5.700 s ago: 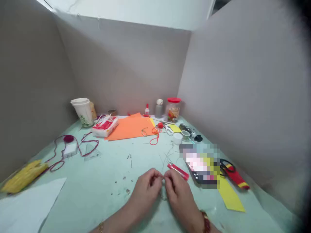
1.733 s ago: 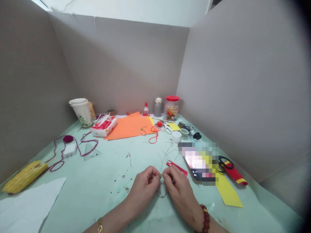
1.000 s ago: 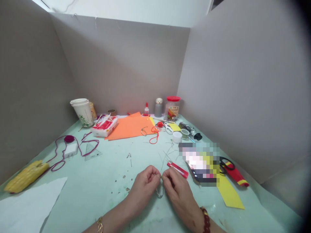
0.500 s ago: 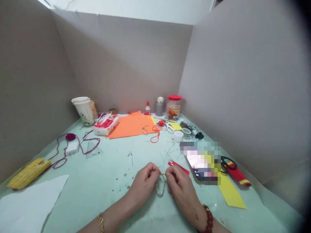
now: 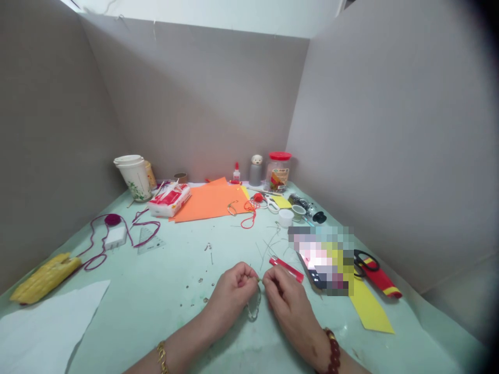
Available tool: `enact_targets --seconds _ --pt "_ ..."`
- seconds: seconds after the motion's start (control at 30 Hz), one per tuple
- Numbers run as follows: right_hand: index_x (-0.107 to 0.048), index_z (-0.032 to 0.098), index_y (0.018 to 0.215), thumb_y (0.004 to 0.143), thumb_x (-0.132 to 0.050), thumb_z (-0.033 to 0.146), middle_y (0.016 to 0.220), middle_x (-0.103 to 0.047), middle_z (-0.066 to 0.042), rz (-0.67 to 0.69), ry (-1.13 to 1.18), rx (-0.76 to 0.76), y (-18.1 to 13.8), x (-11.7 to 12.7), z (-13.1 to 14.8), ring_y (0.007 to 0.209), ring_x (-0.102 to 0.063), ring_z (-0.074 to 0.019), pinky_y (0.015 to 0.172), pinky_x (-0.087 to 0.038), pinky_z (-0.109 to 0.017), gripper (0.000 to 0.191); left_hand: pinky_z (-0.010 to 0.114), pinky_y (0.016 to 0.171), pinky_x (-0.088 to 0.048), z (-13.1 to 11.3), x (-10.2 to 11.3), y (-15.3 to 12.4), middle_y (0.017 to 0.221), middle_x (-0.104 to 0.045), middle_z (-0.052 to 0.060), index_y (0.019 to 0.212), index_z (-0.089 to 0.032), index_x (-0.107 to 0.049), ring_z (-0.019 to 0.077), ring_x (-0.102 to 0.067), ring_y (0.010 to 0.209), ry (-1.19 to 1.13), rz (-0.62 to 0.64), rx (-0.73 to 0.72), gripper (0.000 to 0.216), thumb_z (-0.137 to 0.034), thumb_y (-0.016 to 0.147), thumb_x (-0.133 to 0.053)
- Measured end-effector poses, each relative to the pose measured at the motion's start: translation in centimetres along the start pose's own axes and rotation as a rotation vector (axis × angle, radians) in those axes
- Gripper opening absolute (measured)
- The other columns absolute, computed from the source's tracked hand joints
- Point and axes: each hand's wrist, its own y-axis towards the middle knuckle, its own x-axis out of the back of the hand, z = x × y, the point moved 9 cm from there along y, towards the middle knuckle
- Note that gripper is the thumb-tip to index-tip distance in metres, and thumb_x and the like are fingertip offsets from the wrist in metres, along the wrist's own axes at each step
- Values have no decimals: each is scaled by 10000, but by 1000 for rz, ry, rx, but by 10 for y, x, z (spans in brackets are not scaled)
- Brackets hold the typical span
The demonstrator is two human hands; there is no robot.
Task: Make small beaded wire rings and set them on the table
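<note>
While left hand (image 5: pixel 234 288) and right hand (image 5: pixel 287 296) pinch a thin loop (image 5: pixel 253 318), a red lighter (image 5: pixel 290 270) lies at the loop's one o'clock.

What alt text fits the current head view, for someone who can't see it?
A person's left hand and right hand pinch a thin loop at a pale green table. A red lighter lies just beyond the right hand; orange sheets lie farther back.

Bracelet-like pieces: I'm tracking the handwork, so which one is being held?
The pale piece, pinched between left hand and right hand; the other piece lies on the orange sheet.
</note>
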Motion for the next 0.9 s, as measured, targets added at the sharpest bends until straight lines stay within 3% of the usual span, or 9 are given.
enact_targets --seconds 0.2,0.37,0.63,0.8,0.9 --pt "-400 202 694 888 -380 160 669 -492 2 5 -4 25 -1 -2 2 620 -456 -132 578 -361 -248 199 205 450 -224 0 1 1 513 -331 -85 715 -176 -499 61 -282 451 29 -24 5 154 -307 784 -542" --pt "-390 204 677 888 -377 163 653 -495 -1 -33 -15 9 0 2 0 623 -464 -137 577 -361 -250 215 206 436 -208 3 -3 2 521 -347 -85 758 -176 -517 58 -276 433 -3 35 22 181 -352 799 -533" --pt "-415 202 687 893 -375 165 653 -526 -6 -37 -4 4 0 4 2 621 -488 -140 571 -370 -251 212 203 428 -212 1 -2 -2 489 -294 -92 806 -182 -557 75 -245 432 -61 72 77 165 -262 812 -413" --pt "-404 205 683 889 -379 154 641 -514 1 -43 -17 22 1 4 4 614 -484 -138 568 -370 -248 213 212 446 -219 -2 -2 0 509 -333 -87 745 -179 -540 65 -271 438 -7 33 37 205 -373 806 -514" --pt "-412 204 686 885 -383 147 643 -510 3 -50 -29 46 1 4 5 605 -475 -135 564 -368 -248 209 218 452 -213 -1 -2 2 498 -291 -98 773 -172 -566 69 -256 452 20 2 14 188 -355 750 -600"
